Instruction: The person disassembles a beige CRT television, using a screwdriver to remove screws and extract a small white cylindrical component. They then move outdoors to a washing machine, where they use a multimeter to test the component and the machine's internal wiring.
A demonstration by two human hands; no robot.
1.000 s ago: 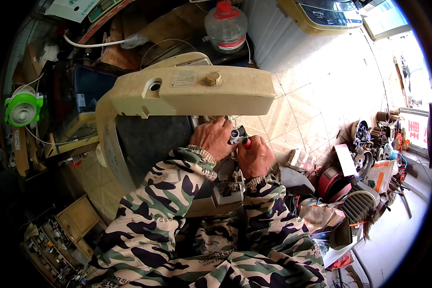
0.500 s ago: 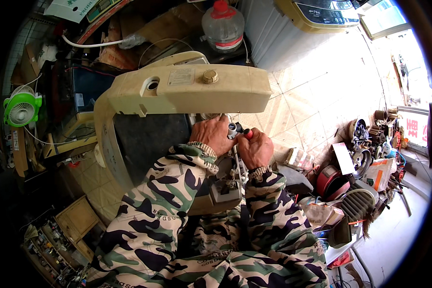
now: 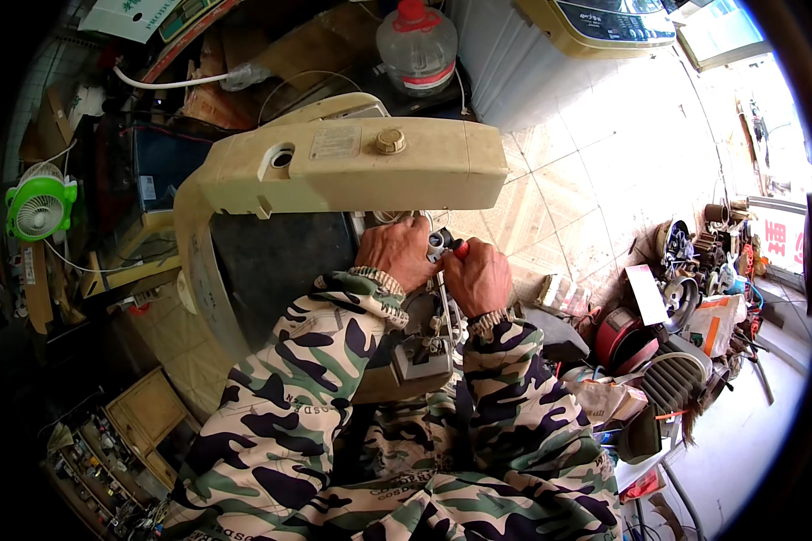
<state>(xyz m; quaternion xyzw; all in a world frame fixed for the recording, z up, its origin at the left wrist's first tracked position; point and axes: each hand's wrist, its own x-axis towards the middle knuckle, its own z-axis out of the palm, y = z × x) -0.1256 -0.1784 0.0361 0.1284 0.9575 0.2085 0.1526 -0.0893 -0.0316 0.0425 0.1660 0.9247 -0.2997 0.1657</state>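
In front of me stands a large beige C-shaped machine housing (image 3: 397, 171) with a round knob (image 3: 391, 141) on its upper arm. A dark flat panel (image 3: 284, 270) lies inside its curve. My left hand (image 3: 397, 251) is closed over the machine's open end, its fingers curled down and mostly hidden. Beside those fingers is a small round grey fitting (image 3: 437, 242). My right hand (image 3: 480, 279) grips a red-handled tool (image 3: 461, 248) right next to it; the tool's tip is hidden. Below my hands, exposed metal parts (image 3: 424, 352) run along the machine's near end.
A heap of motors, wheels and metal scrap (image 3: 668, 334) covers the floor at right. A clear jug with a red cap (image 3: 417, 50) stands behind the machine, near a washing machine (image 3: 595, 36). At far left are a green fan (image 3: 41, 207) and a wooden cabinet (image 3: 149, 415).
The red-handled tool and my right hand have shifted very slightly left. Both hands keep their hold, and the machine looks nearly the same, with a slight shift of the whole view.
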